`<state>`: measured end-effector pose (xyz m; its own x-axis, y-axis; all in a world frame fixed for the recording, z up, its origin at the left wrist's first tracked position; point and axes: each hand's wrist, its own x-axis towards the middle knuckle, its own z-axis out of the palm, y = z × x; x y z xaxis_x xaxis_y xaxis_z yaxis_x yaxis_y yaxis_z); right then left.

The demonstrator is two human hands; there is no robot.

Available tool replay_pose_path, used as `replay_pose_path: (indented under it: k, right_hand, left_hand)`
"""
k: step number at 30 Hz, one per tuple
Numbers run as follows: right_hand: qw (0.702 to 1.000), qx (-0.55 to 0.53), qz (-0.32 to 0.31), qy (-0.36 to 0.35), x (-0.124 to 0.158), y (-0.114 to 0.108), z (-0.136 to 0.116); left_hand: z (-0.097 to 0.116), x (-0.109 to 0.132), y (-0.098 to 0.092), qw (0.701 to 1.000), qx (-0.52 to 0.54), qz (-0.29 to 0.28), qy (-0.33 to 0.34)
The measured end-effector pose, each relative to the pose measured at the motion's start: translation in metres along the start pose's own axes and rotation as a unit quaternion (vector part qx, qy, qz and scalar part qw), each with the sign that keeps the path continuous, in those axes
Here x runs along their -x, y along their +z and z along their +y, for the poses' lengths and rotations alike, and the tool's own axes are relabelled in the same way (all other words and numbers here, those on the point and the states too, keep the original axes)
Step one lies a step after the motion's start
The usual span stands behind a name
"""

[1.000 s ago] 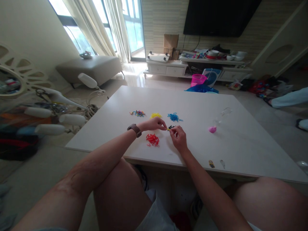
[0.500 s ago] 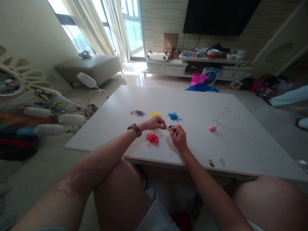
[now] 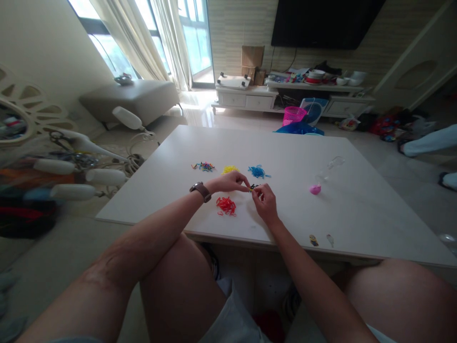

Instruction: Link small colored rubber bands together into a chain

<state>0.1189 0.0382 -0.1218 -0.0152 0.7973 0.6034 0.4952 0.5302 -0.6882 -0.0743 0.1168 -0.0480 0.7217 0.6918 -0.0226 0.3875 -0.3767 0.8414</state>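
Note:
In the middle of the white table (image 3: 293,224), my left hand (image 3: 230,182), with a watch on its wrist, has thumb and forefinger pinched together at a tiny yellow band (image 3: 252,189). My right hand (image 3: 264,201) pinches the same spot from the right, the fingertips of both hands nearly touching. Small black bands (image 3: 255,186) lie just behind the fingers, partly hidden. Around the hands are loose piles: red bands (image 3: 226,206) in front, yellow bands (image 3: 230,169) behind my left hand, blue bands (image 3: 258,171) behind, and mixed-colour pieces (image 3: 204,166) farther left.
Right of the hands lie a pink object (image 3: 315,189) and a clear plastic piece (image 3: 335,163). Two small flat pieces, one a yellow figure (image 3: 313,240), lie near the front edge. A white multi-armed lamp (image 3: 107,177) stands left of the table. Another person's legs (image 3: 428,142) show at far right.
My left fingertips have shifted slightly right, closer to my right fingers, and less of the yellow band shows between them. The piles have stayed put.

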Motion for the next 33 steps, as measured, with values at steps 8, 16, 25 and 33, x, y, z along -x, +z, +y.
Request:
replay_pose_path:
  k: [8, 16, 25, 33]
  right_hand:
    - [1.0, -0.007, 0.001, 0.005, 0.0, 0.0, 0.0]
    - [1.0, -0.009, -0.003, 0.008, 0.001, 0.0, 0.001]
    - [1.0, -0.015, 0.0, 0.01, 0.001, 0.001, 0.001]
    - [1.0, -0.007, -0.006, 0.019, 0.0, 0.0, 0.001]
  left_hand:
    - [-0.01, -0.004, 0.006, 1.0, -0.007, -0.017, 0.008]
    - [-0.011, -0.005, 0.007, 1.0, 0.002, -0.001, 0.017]
    - [-0.003, -0.004, 0.007, 1.0, -0.003, -0.004, 0.004]
    - [-0.003, -0.004, 0.007, 1.0, 0.004, 0.0, 0.009]
